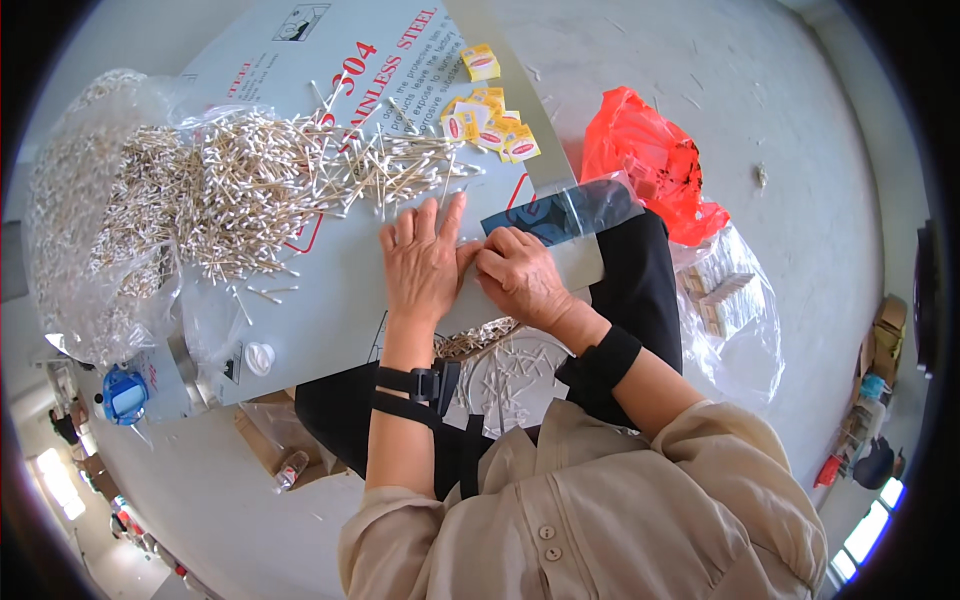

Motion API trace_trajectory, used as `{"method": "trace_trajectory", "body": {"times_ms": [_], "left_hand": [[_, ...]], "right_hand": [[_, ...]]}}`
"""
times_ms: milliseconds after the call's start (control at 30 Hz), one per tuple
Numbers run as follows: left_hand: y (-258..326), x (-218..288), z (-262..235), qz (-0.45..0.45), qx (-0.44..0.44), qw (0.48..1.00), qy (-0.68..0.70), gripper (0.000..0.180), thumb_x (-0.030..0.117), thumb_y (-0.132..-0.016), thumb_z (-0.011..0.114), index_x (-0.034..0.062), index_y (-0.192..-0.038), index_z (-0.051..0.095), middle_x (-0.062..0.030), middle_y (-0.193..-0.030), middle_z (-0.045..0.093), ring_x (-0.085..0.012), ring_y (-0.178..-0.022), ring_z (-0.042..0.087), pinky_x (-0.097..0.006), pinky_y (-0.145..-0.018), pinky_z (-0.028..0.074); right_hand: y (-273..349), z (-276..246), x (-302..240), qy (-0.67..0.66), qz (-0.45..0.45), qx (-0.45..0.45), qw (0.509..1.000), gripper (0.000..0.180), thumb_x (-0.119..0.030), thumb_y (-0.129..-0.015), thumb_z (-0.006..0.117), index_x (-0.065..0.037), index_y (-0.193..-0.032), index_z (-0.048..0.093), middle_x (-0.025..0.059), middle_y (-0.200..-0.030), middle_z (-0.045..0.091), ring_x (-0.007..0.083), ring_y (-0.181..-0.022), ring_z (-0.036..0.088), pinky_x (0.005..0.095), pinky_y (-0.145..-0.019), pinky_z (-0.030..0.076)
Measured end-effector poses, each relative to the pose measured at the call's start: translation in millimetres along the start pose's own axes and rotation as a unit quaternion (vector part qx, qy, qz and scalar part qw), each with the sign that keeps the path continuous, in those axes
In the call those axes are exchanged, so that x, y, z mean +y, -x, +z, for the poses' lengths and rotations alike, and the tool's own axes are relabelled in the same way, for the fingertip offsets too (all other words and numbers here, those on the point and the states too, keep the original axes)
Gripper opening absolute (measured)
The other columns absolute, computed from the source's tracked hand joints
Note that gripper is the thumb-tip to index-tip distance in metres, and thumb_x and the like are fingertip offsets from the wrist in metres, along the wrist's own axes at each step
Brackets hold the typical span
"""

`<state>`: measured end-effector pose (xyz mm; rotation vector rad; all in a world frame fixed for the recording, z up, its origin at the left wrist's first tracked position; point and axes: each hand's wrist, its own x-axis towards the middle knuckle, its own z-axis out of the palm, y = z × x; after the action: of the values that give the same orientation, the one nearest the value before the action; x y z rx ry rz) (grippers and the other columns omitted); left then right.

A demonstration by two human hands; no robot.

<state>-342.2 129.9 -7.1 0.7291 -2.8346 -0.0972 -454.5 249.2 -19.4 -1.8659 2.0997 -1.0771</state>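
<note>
My left hand point(425, 262) lies flat on the film-covered metal tabletop point(340, 270), fingers stretched toward the near edge of a loose pile of cotton swabs point(250, 185). Its thumb reaches across to my right hand point(525, 275). The right fingers are curled and pinched together by the table's near edge; whatever is between them is hidden or too small to name. Just beyond the right hand lies a clear and dark-blue plastic bag point(565, 212). Small yellow-and-white cards point(495, 125) are scattered past the swabs.
A large clear bag point(75, 220) spills swabs at the left. Near the front-left corner are a white round cap point(259, 358) and a blue container point(125, 397). Swabs lie in a basin point(515, 365) below my arms. Red point(650, 160) and clear plastic bags point(735, 310) rest at the right.
</note>
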Motion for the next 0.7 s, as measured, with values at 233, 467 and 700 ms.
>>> {"method": "trace_trajectory", "body": {"times_ms": [233, 467, 700], "left_hand": [[-27.1, -46.0, -4.3, -0.081, 0.038, 0.995, -0.052, 0.055, 0.051, -0.087, 0.048, 0.017, -0.13, 0.046, -0.0068, -0.118, 0.049, -0.0269, -0.106, 0.043, -0.044, -0.088, 0.034], [-14.6, -20.3, 5.7, -0.06, 0.012, 0.993, 0.1, 0.064, 0.046, -0.086, 0.052, 0.0062, -0.134, 0.039, -0.0118, -0.129, 0.043, -0.0291, -0.121, 0.037, -0.051, -0.098, 0.029], [-18.3, 3.8, 14.4, -0.124, -0.006, 0.992, -0.001, 0.074, 0.055, -0.087, 0.046, 0.0065, -0.14, 0.031, -0.0167, -0.15, 0.013, -0.0334, -0.14, 0.006, -0.057, -0.108, 0.007]], "right_hand": [[-3.3, -5.5, -4.8, -0.027, 0.011, -0.028, 0.999, 0.018, -0.009, -0.064, 0.069, -0.006, -0.073, 0.054, 0.0069, -0.08, 0.05, 0.0265, -0.077, 0.053, 0.0376, -0.069, 0.045], [-1.3, -3.7, 0.4, -0.029, 0.007, -0.012, 0.999, 0.017, -0.01, -0.063, 0.067, -0.007, -0.072, 0.053, 0.0066, -0.08, 0.049, 0.0254, -0.076, 0.053, 0.0374, -0.066, 0.044], [-2.9, -4.5, -2.3, -0.038, -0.002, -0.002, 0.999, 0.017, -0.009, -0.062, 0.067, -0.007, -0.072, 0.053, 0.0064, -0.078, 0.049, 0.0255, -0.075, 0.053, 0.0373, -0.064, 0.044]]}}
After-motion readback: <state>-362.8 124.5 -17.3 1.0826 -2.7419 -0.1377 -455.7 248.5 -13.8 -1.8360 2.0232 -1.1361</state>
